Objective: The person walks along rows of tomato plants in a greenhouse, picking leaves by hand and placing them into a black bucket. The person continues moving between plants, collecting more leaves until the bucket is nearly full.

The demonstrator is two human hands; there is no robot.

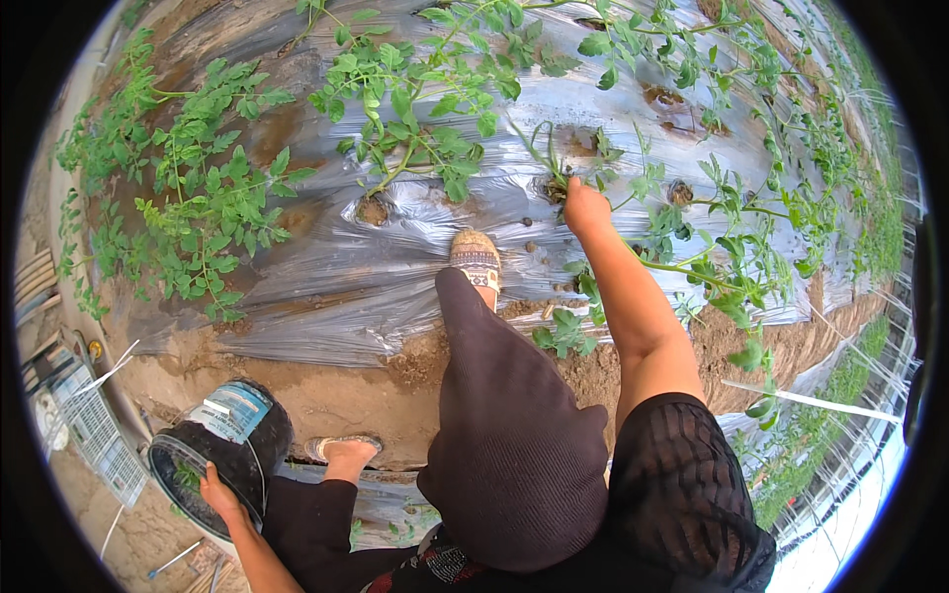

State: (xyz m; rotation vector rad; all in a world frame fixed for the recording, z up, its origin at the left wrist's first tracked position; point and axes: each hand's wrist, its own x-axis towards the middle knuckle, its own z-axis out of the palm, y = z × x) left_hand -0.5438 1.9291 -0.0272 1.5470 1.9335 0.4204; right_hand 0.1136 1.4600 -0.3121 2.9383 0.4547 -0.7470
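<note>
My left hand (219, 493) grips the rim of a black plastic bucket (256, 445), which tilts with its mouth towards me and bears a blue and white printed label. Some green leafy cuttings (187, 476) lie inside it. Reaching forward, my right hand (587, 209) is closed at the base of some thin green plant stems (547, 152), beside a planting hole in the silver plastic mulch film (400, 274). The fingertips are partly hidden. Near that wrist, a tomato plant (686, 270) trails across the film to the right.
A leafy tomato plant (408, 148) grows from a hole ahead, with a bushy one (200, 193) at left. My shoe (474, 259) stands on the film, the other (342, 447) on bare soil (334, 393). A plastic crate (96, 430) lies at left. White strings (815, 404) cross the right side.
</note>
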